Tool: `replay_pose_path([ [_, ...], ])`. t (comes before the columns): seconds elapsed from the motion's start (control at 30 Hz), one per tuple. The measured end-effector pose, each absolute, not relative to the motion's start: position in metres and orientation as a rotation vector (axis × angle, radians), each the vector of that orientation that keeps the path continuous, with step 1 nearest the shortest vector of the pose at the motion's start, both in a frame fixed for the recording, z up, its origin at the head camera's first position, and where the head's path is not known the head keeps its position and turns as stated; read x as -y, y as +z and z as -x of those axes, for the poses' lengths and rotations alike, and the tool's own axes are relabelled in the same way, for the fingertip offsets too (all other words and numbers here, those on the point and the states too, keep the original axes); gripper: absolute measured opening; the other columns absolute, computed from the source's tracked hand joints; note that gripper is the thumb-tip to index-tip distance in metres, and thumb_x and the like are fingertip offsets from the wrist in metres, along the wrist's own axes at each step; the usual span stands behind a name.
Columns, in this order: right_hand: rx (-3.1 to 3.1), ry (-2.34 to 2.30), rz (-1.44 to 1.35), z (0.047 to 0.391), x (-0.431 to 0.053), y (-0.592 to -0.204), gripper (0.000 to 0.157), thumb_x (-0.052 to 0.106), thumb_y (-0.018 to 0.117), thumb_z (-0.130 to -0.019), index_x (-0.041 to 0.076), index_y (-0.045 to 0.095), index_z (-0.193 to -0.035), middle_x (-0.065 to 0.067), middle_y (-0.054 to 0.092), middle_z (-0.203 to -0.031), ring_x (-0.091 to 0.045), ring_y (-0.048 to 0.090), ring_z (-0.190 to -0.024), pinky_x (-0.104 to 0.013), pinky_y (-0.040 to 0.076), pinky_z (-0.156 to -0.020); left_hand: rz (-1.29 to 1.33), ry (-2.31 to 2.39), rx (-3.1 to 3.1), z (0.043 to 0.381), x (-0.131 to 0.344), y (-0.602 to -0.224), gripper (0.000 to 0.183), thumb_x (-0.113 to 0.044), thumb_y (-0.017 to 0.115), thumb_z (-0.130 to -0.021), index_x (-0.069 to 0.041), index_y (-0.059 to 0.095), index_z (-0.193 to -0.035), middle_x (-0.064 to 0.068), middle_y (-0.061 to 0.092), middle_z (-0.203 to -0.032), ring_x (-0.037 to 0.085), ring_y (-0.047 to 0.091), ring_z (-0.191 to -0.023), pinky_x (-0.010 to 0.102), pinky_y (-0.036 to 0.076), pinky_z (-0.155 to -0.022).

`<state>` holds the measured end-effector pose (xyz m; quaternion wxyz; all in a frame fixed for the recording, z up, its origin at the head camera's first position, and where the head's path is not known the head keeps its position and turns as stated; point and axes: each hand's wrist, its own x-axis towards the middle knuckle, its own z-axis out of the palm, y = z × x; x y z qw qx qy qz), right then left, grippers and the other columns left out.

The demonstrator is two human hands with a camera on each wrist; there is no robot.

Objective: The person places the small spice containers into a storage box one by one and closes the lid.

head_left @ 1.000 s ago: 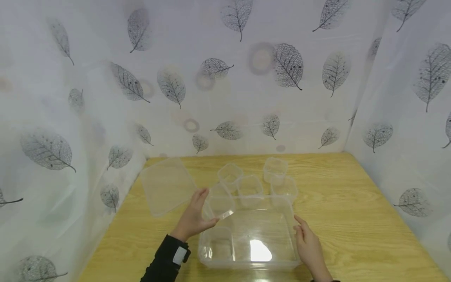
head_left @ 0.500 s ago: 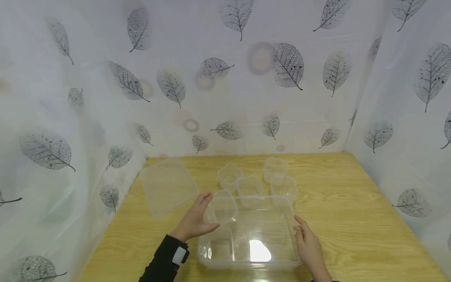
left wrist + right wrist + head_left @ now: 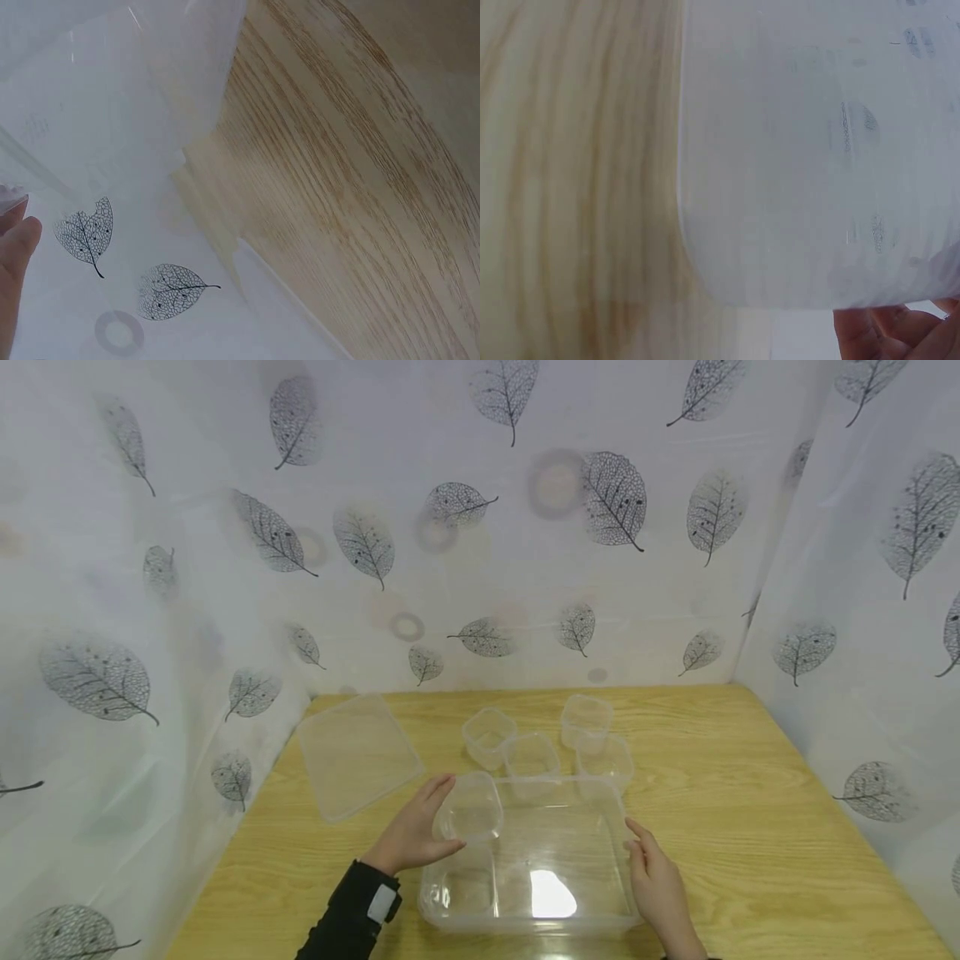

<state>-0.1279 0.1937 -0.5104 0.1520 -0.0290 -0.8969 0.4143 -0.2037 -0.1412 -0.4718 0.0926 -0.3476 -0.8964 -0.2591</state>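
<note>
My left hand (image 3: 420, 831) holds a small clear plastic container (image 3: 471, 806) between thumb and fingers, at the back left corner of a large clear plastic box (image 3: 566, 860). Another small clear container (image 3: 461, 885) sits in the box's front left corner. In the left wrist view, fingertips (image 3: 21, 240) show at the left edge, beside clear plastic. My right hand (image 3: 660, 881) touches the box's right side near the rim with its fingers extended. Its fingers (image 3: 889, 334) appear past the end of the frosted-looking box wall (image 3: 795, 172) in the right wrist view.
Several small clear containers stand behind the box, among them one at the back right (image 3: 587, 718) and one at the back left (image 3: 487, 735). A flat clear lid (image 3: 356, 760) lies at the left of the wooden table (image 3: 750, 827). Leaf-printed sheeting (image 3: 480, 568) encloses the table.
My left hand's small container has tipped level and settled lower into the back left corner of the box. The right hand has stayed at the box's right side.
</note>
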Motion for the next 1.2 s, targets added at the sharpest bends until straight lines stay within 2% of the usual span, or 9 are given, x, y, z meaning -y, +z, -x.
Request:
replay_pose_path([
  [0.2, 2.574, 1.189, 0.068, 0.1294, -0.1944, -0.5085, 0.03, 0.008, 0.039, -0.094, -0.002, 0.046, -0.122, -0.012, 0.058, -0.076, -0.003, 0.027, -0.038, -0.022, 0.03, -0.033, 1.058, -0.706, 2.651, 0.2051, 0.1431, -0.4708, 0.085, -0.03, 0.074, -0.068, 0.01, 0.032, -0.13, 0.02, 0.033, -0.134, 0.03, 0.034, -0.121, 0.04, 0.032, -0.096],
  [0.33, 2.57, 1.196, 0.063, 0.1298, -0.1947, -0.5079, 0.03, 0.006, 0.039, -0.093, -0.002, 0.046, -0.122, -0.018, 0.061, -0.086, -0.004, 0.028, -0.038, -0.022, 0.03, -0.034, 1.056, -0.709, 2.681, 0.206, 0.144, -0.4707, 0.085, -0.029, 0.074, -0.069, 0.01, 0.031, -0.131, 0.02, 0.032, -0.135, 0.031, 0.032, -0.122, 0.04, 0.031, -0.097],
  [0.5, 2.575, 1.192, 0.089, 0.1289, -0.1951, -0.5079, 0.03, 0.005, 0.041, -0.092, -0.001, 0.047, -0.121, -0.019, 0.062, -0.091, -0.005, 0.034, -0.044, -0.024, 0.033, -0.04, 1.055, -0.666, 2.781, 0.2057, 0.1452, -0.4726, 0.083, -0.031, 0.071, -0.071, 0.01, 0.03, -0.131, 0.022, 0.03, -0.136, 0.031, 0.029, -0.124, 0.041, 0.027, -0.099],
  [0.83, 2.615, 1.235, 0.075, 0.1269, -0.193, -0.5069, 0.032, 0.006, 0.037, -0.094, -0.002, 0.043, -0.124, -0.025, 0.06, -0.099, -0.021, 0.055, -0.062, -0.024, 0.037, -0.042, 1.067, -0.598, 2.863, 0.2063, 0.1479, -0.4769, 0.08, -0.03, 0.07, -0.073, 0.01, 0.031, -0.131, 0.021, 0.029, -0.138, 0.031, 0.028, -0.125, 0.04, 0.027, -0.099],
  [0.97, 2.625, 1.261, 0.08, 0.1259, -0.1929, -0.5064, 0.032, 0.007, 0.036, -0.095, -0.003, 0.042, -0.125, -0.027, 0.059, -0.1, -0.028, 0.059, -0.073, -0.025, 0.038, -0.043, 1.061, -0.619, 2.884, 0.2057, 0.149, -0.4774, 0.08, -0.03, 0.069, -0.075, 0.01, 0.029, -0.132, 0.021, 0.027, -0.139, 0.031, 0.027, -0.126, 0.041, 0.027, -0.1],
  [1.2, 2.633, 1.275, 0.086, 0.1264, -0.1933, -0.5063, 0.033, 0.009, 0.035, -0.095, -0.002, 0.041, -0.126, -0.027, 0.058, -0.102, -0.032, 0.06, -0.077, -0.025, 0.039, -0.045, 1.073, -0.572, 2.901, 0.2073, 0.1496, -0.479, 0.079, -0.033, 0.066, -0.077, 0.01, 0.029, -0.132, 0.021, 0.026, -0.139, 0.03, 0.024, -0.127, 0.04, 0.024, -0.101],
])
